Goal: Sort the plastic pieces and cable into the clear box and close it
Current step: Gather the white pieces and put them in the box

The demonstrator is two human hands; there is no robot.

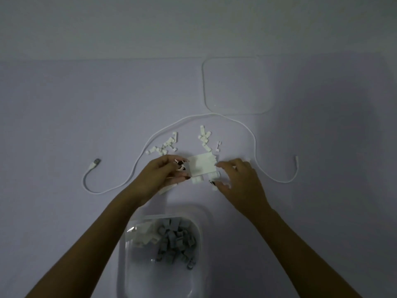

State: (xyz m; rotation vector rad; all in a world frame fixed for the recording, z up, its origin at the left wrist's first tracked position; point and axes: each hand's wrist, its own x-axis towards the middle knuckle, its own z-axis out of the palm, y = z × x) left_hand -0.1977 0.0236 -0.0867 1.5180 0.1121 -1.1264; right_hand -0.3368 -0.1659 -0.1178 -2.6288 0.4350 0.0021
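1. Hands are meeting over the white pieces: the left hand (166, 175) is pinching the left edge of a flat block of white strips (202, 167), seemingly to gather them.
2. The right hand (238, 179) is curling its fingers over small white pieces at the block's right; whether it is actually gripping one cannot be told.
3. The clear box (123, 263) is sitting nearest the person, already holding grey clips (175, 239) and some white pieces.
4. The white cable (254, 143) is arching on the table beyond the loose small pieces (165, 145), not yet packed.
5. The clear lid (236, 87) is lying far right, leaving the box open for filling.
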